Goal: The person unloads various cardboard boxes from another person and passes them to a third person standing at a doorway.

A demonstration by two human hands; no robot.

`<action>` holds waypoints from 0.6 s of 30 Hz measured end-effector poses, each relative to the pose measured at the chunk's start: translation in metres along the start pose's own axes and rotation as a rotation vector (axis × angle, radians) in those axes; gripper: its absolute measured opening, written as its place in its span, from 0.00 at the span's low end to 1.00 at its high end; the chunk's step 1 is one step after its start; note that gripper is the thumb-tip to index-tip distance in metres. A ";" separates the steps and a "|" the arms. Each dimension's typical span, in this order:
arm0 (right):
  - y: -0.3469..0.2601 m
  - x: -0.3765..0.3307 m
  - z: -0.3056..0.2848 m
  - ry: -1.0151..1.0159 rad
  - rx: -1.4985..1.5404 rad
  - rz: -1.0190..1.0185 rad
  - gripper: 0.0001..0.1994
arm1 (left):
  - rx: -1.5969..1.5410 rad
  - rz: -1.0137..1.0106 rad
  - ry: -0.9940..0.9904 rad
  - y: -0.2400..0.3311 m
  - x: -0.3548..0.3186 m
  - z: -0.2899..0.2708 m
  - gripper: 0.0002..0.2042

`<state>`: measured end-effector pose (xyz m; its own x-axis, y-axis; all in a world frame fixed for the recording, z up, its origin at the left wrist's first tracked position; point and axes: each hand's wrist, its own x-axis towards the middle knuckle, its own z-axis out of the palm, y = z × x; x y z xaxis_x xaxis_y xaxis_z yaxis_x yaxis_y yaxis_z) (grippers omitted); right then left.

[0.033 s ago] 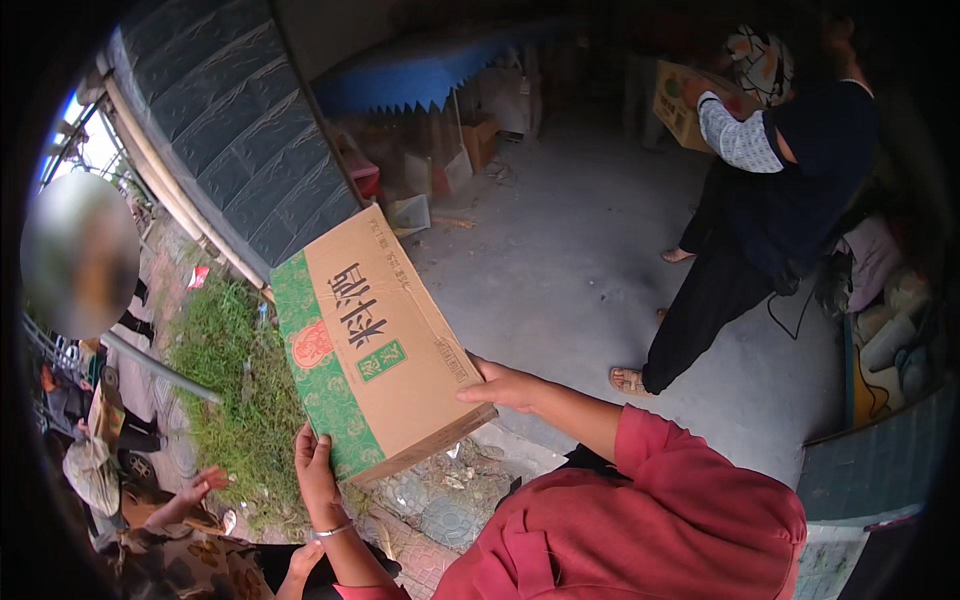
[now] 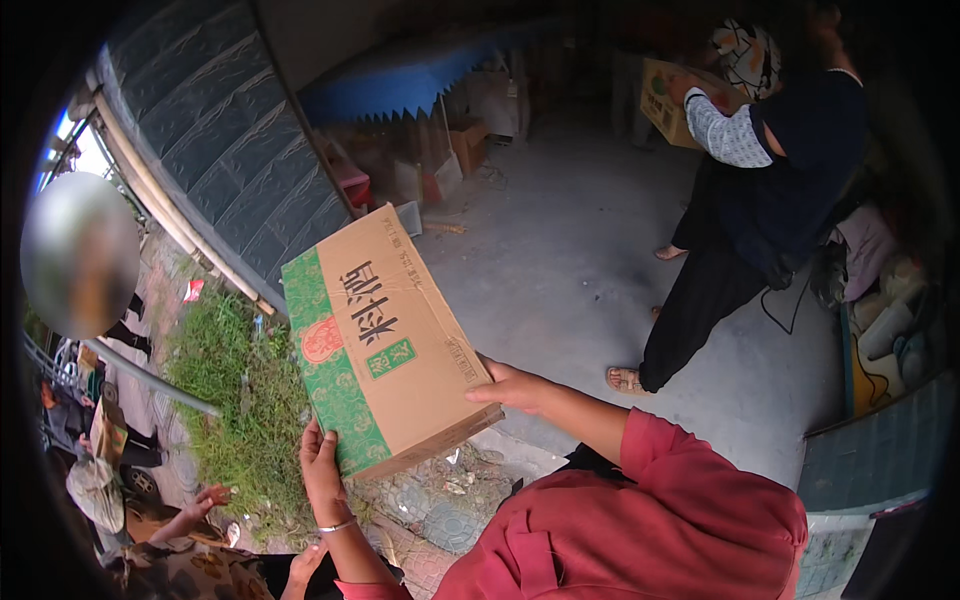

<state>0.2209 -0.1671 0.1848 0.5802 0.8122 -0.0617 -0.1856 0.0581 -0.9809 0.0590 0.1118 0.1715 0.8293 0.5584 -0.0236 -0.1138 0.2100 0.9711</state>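
Observation:
A brown cardboard box [image 2: 420,340] with a green patterned band, a red round emblem and dark print is held out in front of me, tilted at an angle. My left hand [image 2: 322,465], with a bracelet at the wrist, grips its near left corner, thumb on the green band. At the near right corner, my right hand [image 2: 508,388] grips the box with the thumb on top. Fingers under the box are hidden. Both arms come from red sleeves [image 2: 665,445].
Ahead right, a person in dark clothes [image 2: 770,190] carries another carton [image 2: 668,105] across the concrete floor [image 2: 570,260]. At lower left are another person's hand [image 2: 205,497] and a patterned garment [image 2: 190,572]. A tiled wall [image 2: 220,120], grass [image 2: 230,390] and blue-covered stand [image 2: 390,85] lie ahead left.
The box has shifted slightly right in the view with both my hands still on it. The surroundings have shifted slightly left.

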 end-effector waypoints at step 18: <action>-0.050 -0.158 -0.170 0.768 0.141 0.007 0.36 | -0.026 -0.127 -0.740 -0.036 0.124 0.325 0.19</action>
<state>0.2732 -0.3964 0.2120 0.9554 0.1867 -0.2290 -0.2609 0.1697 -0.9503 0.3438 -0.0875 0.2106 0.9871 -0.1552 0.0393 0.0025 0.2606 0.9654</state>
